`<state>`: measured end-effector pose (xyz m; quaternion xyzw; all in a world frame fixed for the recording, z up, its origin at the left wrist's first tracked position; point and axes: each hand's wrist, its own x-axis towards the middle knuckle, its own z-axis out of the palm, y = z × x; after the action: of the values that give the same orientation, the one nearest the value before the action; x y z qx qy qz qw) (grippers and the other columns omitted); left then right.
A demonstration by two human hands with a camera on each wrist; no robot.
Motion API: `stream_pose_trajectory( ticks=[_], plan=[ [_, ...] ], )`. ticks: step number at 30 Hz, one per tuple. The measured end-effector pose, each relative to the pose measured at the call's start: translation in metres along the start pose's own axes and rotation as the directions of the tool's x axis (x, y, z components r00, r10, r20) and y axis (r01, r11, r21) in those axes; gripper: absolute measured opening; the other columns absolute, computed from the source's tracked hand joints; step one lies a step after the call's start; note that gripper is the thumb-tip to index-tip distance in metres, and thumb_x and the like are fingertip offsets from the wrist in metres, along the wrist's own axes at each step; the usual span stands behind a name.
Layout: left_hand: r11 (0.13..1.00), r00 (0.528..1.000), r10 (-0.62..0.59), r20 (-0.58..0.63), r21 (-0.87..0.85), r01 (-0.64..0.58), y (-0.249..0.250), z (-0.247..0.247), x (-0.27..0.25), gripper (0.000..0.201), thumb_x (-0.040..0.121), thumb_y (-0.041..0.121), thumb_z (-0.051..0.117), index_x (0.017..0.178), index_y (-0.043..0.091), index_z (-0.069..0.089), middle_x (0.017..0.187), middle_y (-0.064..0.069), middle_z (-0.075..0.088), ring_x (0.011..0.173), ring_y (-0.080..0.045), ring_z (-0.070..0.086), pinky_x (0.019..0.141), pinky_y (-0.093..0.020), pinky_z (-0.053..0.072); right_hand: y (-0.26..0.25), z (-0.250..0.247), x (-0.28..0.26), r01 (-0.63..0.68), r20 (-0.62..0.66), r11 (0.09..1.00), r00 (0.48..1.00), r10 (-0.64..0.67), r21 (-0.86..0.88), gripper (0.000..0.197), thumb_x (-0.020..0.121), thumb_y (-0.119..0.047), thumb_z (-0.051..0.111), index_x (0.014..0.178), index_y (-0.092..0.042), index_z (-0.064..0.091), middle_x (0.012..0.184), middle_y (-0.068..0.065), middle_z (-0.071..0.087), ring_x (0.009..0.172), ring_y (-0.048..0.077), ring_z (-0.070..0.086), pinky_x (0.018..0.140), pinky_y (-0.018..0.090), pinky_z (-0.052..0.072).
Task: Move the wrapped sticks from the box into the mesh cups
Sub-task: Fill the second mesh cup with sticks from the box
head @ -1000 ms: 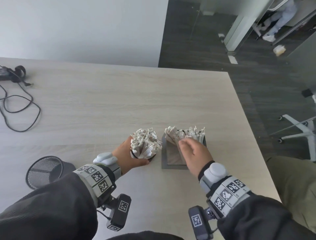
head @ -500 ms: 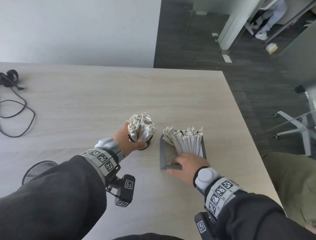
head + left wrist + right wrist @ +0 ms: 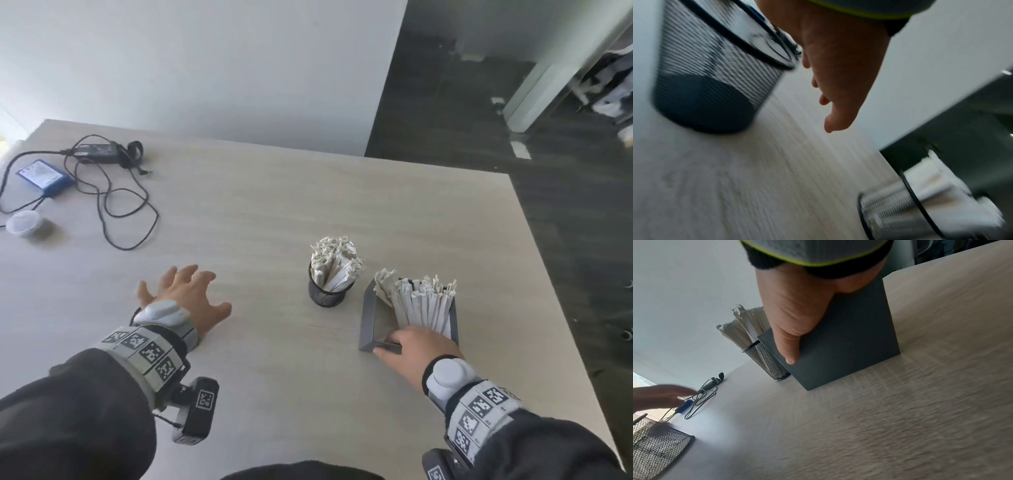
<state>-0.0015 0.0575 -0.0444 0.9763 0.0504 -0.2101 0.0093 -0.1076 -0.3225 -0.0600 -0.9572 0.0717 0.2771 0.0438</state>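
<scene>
Left hand [image 3: 186,298] spread, grasping nothing, above tabletop [image 3: 260,212]. Right hand [image 3: 416,353] gripping box [image 3: 368,318] edge; sticks [image 3: 421,305] inside, cup [image 3: 329,291] beside.

Bright, even daylight — soft shadows; wide-angle edge bending; both wrist views smeared by motion blur.

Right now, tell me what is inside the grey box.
The grey box holds a bundle of wrapped sticks leaning against its right side; the left part shows bare floor. The right hand grips the near wall, hiding the sticks' lower ends.
</scene>
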Motion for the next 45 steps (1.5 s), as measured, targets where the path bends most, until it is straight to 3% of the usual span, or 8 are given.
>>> stream_pose_trajectory(
  ticks=[3,8,20,25,29,32,38,45],
  plan=[
    [0.989,0.985,-0.137,0.106,-0.035,0.142,-0.020,0.000,-0.007,0.081,0.067,0.074,0.049,0.141,0.051,0.027,0.163,0.012,0.009,0.151,-0.023,0.003,0.113,-0.066,0.017,-0.001,-0.001,0.001,0.006,0.000,1.000,1.000,-0.006,0.003,0.053,0.083,-0.075,0.038,0.108,-0.038,0.067,0.108,-0.009,0.064,0.100,0.019,0.063,0.081,0.032,0.052],
    [0.993,0.989,-0.107,0.103,-0.041,0.112,-0.011,0.002,-0.021,0.077,0.068,0.052,0.056,0.141,0.046,0.030,0.157,0.008,0.020,0.141,-0.026,0.024,0.099,-0.050,0.043,-0.001,-0.005,0.000,0.028,-0.009,1.000,1.000,-0.028,0.004,0.051,0.084,-0.074,0.040,0.104,-0.036,0.067,0.108,-0.007,0.066,0.099,0.022,0.064,0.080,0.032,0.052],
    [0.964,0.956,0.261,0.132,-0.084,-0.251,0.106,0.014,-0.043,0.076,0.066,0.075,0.050,0.130,0.036,0.039,0.134,0.006,0.041,0.118,-0.022,0.047,0.086,-0.040,0.048,0.002,-0.010,-0.005,0.104,0.088,0.994,0.990,-0.106,0.032,0.060,0.078,-0.081,0.042,0.097,-0.032,0.070,0.096,-0.007,0.069,0.090,0.019,0.065,0.078,0.031,0.053],
    [0.904,0.903,0.420,0.094,-0.131,-0.407,0.138,0.024,-0.049,0.068,0.060,0.064,0.051,0.121,0.035,0.039,0.125,0.006,0.043,0.108,-0.021,0.046,0.083,-0.040,0.050,0.016,-0.012,-0.015,0.241,0.175,0.970,0.955,-0.241,0.025,0.094,0.062,-0.099,0.001,0.066,-0.023,0.056,0.075,-0.002,0.057,0.076,0.023,0.060,0.067,0.035,0.047],
    [0.886,0.883,0.458,0.103,-0.136,-0.444,0.151,0.030,-0.049,0.063,0.061,0.065,0.049,0.116,0.035,0.041,0.121,0.006,0.046,0.102,-0.020,0.045,0.083,-0.042,0.051,0.028,-0.008,-0.014,0.229,-0.096,0.935,0.973,-0.210,0.269,0.042,0.095,-0.052,0.042,0.088,-0.022,0.070,0.091,-0.004,0.065,0.088,0.020,0.060,0.082,0.035,0.049],
    [0.877,0.873,0.476,0.108,-0.126,-0.463,0.156,0.030,-0.046,0.059,0.067,0.062,0.054,0.118,0.035,0.043,0.123,0.006,0.045,0.101,-0.020,0.043,0.082,-0.038,0.049,0.029,-0.013,-0.009,0.212,-0.236,0.909,0.963,-0.132,0.357,0.023,0.092,-0.016,0.054,0.106,-0.020,0.073,0.108,0.000,0.070,0.099,0.022,0.064,0.088,0.029,0.048],
    [0.876,0.864,0.482,0.144,-0.103,-0.472,0.156,0.029,-0.041,0.059,0.065,0.067,0.053,0.116,0.039,0.042,0.122,0.007,0.045,0.095,-0.019,0.039,0.084,-0.041,0.050,0.019,-0.029,0.000,0.223,0.212,0.963,0.944,-0.253,0.152,0.044,0.094,-0.017,0.043,0.130,-0.030,0.063,0.140,-0.005,0.060,0.129,0.019,0.053,0.107,0.027,0.040],
    [0.882,0.868,0.471,0.157,-0.102,-0.460,0.155,0.031,-0.039,0.064,0.054,0.077,0.041,0.110,0.048,0.037,0.120,0.011,0.044,0.098,-0.017,0.041,0.085,-0.045,0.050,0.004,-0.015,-0.001,0.387,0.234,0.921,0.899,-0.369,-0.035,0.041,0.097,-0.041,0.032,0.130,-0.037,0.056,0.144,-0.009,0.052,0.126,0.026,0.054,0.097,0.037,0.046]
  ],
)
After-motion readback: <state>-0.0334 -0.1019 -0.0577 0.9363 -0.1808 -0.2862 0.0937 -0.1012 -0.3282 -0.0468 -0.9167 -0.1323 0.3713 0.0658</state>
